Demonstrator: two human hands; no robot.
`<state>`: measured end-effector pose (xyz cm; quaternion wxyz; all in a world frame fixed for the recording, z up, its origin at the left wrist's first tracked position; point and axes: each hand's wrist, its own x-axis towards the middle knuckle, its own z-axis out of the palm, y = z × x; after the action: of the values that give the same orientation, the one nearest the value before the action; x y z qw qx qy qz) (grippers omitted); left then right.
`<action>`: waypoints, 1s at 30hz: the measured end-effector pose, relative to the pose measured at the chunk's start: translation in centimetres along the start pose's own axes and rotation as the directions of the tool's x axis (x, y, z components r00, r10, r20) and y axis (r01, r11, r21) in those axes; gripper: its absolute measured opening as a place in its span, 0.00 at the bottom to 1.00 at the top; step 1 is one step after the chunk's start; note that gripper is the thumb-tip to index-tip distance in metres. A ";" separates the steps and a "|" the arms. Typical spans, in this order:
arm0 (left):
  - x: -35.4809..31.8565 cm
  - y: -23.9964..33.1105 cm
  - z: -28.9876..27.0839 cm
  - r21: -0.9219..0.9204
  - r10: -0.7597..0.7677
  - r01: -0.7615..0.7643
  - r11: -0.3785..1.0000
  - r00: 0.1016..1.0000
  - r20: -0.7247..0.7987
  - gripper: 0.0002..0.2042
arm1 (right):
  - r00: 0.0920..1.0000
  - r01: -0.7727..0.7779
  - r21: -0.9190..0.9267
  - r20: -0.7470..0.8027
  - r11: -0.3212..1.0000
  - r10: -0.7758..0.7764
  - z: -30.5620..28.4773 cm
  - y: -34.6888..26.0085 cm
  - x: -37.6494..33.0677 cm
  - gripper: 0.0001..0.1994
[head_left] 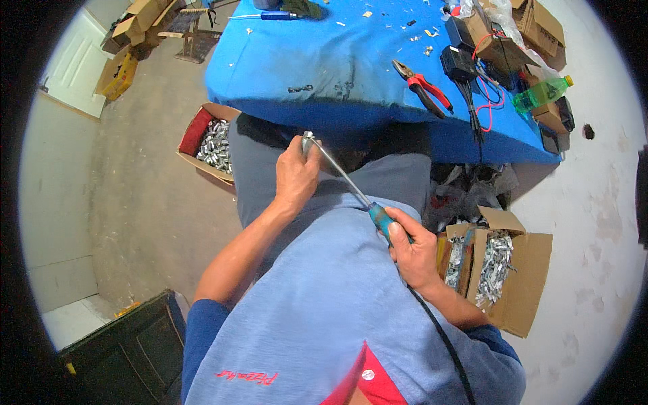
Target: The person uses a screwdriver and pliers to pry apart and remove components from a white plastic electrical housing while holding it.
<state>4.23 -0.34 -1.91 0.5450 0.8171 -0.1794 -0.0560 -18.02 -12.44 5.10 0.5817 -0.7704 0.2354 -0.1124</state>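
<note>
Above my lap, my left hand (297, 174) is closed around a small silvery metal cylinder (308, 143), whose upper end shows past the fingers. My right hand (413, 248) grips the teal handle of a screwdriver (351, 184). Its long thin shaft slants up and left, and the tip meets the top of the metal cylinder or lies right beside it; I cannot tell which. A black cord (442, 331) runs down from beneath my right hand along the forearm; whether it joins the handle is hidden.
A blue-covered table (270, 74) stands ahead, bearing red-handled pliers (423, 88), a blue-handled screwdriver (278, 15), black adapters (459, 64) and a green bottle (542, 94). Left, a box (191, 145) holds metal cylinders. Right, an opened carton (530, 283) holds small metal pieces.
</note>
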 end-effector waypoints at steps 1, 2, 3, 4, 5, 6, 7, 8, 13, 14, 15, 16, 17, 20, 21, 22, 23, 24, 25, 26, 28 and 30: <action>0.3 0.5 0.1 -0.015 0.006 -0.006 1.000 1.000 -0.009 0.17 | 1.000 -0.008 0.007 0.006 1.000 0.008 0.0 -0.1 0.0 0.19; 0.5 1.2 -0.1 -0.004 -0.020 0.020 1.000 1.000 0.003 0.18 | 1.000 -0.016 0.015 0.011 1.000 0.015 0.1 -0.2 0.1 0.19; 0.5 1.9 0.0 -0.014 -0.048 0.048 0.999 0.999 -0.004 0.17 | 1.000 0.017 -0.004 0.021 1.000 -0.017 0.1 -0.3 0.4 0.20; 0.4 2.6 0.1 -0.022 -0.075 0.074 0.997 0.997 -0.010 0.16 | 0.998 0.052 -0.021 0.031 0.998 -0.051 0.1 -0.5 0.7 0.20; 0.5 3.1 0.1 -0.031 -0.101 0.100 0.994 0.995 -0.016 0.15 | 0.998 0.024 -0.008 0.059 1.000 -0.023 -0.1 -0.9 1.1 0.20; 0.9 2.8 0.2 -0.005 -0.100 0.100 0.995 0.995 -0.021 0.15 | 0.996 -0.011 0.002 0.088 1.000 0.010 -0.3 -1.3 1.3 0.20; 1.2 2.9 0.1 -0.012 -0.083 0.083 0.996 0.996 -0.009 0.16 | 0.985 -0.106 0.035 0.139 0.994 0.100 -1.2 -2.2 1.8 0.19; 1.5 2.9 -0.1 -0.018 -0.065 0.065 0.998 0.998 0.008 0.16 | 0.964 -0.203 0.063 0.189 0.977 0.188 -2.1 -3.0 2.3 0.19; 2.4 3.0 -0.5 0.054 0.052 -0.057 0.997 0.995 0.080 0.15 | 0.947 -0.228 0.114 0.258 0.967 0.193 -5.9 -4.9 5.2 0.19; 2.6 2.8 -0.4 0.026 0.044 -0.047 0.999 0.995 0.092 0.15 | 0.944 -0.229 0.100 0.264 0.968 0.196 -6.3 -5.1 5.8 0.19; 2.8 2.5 -0.2 0.024 0.044 -0.047 0.999 0.996 0.082 0.15 | 0.942 -0.231 0.087 0.270 0.969 0.200 -6.5 -5.2 6.3 0.19; 3.0 2.4 0.0 0.018 0.045 -0.047 0.999 0.996 0.073 0.15 | 0.940 -0.252 0.136 0.270 0.958 0.208 -6.5 -5.3 6.5 0.18; 3.2 2.2 0.2 0.012 0.045 -0.046 0.999 0.997 0.064 0.15 | 0.938 -0.272 0.186 0.272 0.944 0.216 -6.5 -5.1 6.9 0.18; 4.3 1.8 0.5 -0.060 -0.003 0.007 0.998 0.998 0.066 0.15 | 0.939 -0.295 0.306 0.268 0.905 0.216 -6.1 -3.6 7.9 0.18; 4.8 1.7 0.7 -0.075 0.012 -0.008 0.997 0.999 0.047 0.16 | 0.941 -0.296 0.340 0.266 0.892 0.211 -5.9 -3.1 8.2 0.18; 5.4 1.6 0.7 -0.086 0.025 -0.023 0.996 0.999 0.029 0.16 | 0.943 -0.295 0.383 0.266 0.876 0.201 -5.6 -2.5 8.5 0.18; 6.0 1.6 0.8 -0.098 0.039 -0.038 0.994 0.999 0.009 0.16 | 0.945 -0.292 0.424 0.266 0.857 0.191 -5.1 -2.1 8.8 0.18; 6.6 1.6 0.6 -0.145 0.029 -0.027 0.989 1.000 0.012 0.16 | 0.947 -0.290 0.464 0.266 0.837 0.180 -4.6 -1.9 9.1 0.18; 7.0 1.6 0.5 -0.162 -0.012 0.017 0.987 0.999 0.030 0.16 | 0.947 -0.293 0.487 0.267 0.823 0.179 -4.3 -1.7 9.3 0.18; 7.3 1.8 0.3 -0.178 -0.053 0.061 0.982 0.997 0.049 0.16 | 0.947 -0.297 0.509 0.269 0.808 0.179 -4.0 -1.6 9.5 0.18; 7.3 2.4 -0.1 -0.240 -0.102 0.118 0.964 0.992 0.077 0.17 | 0.951 -0.276 0.516 0.269 0.811 0.152 -3.7 -1.6 10.0 0.17; 7.6 1.8 -0.1 -0.246 -0.126 0.142 0.959 0.989 0.080 0.17 | 0.947 -0.291 0.534 0.278 0.794 0.161 -3.5 -1.2 10.4 0.17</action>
<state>10.87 -3.54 0.57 0.6331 0.7496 -0.1323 -0.1410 -10.31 -20.29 6.27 0.8159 -0.5356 0.2168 -0.0216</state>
